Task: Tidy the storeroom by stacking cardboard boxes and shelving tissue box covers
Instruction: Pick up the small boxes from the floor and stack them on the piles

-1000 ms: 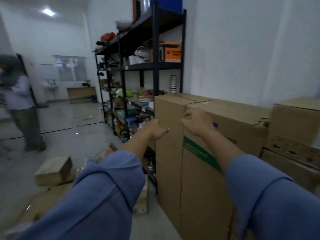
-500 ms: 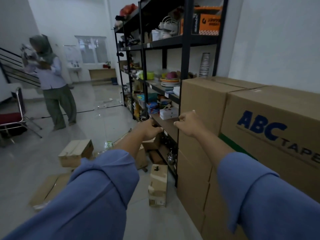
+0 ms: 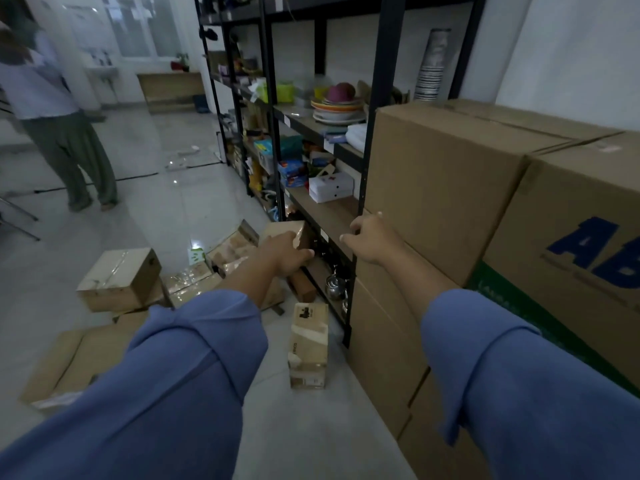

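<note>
Both my arms in blue sleeves reach forward. My left hand hangs in the air over the floor boxes with fingers loosely curled, holding nothing. My right hand is beside the black shelf post, fingers loosely curled, empty. Large cardboard boxes are stacked on the right, one printed in blue letters. A small tan box stands upright on the floor by the shelf foot. Several loose cardboard boxes lie on the floor to the left.
A black shelving unit runs along the wall, holding plates, cups and small packs. A person stands at the far left on the glossy tiled floor. Flattened cardboard lies at the lower left.
My view has tilted down and turned left, away from the stacked boxes. Both hands have come off the box top and lowered toward the shelf and the floor boxes.
</note>
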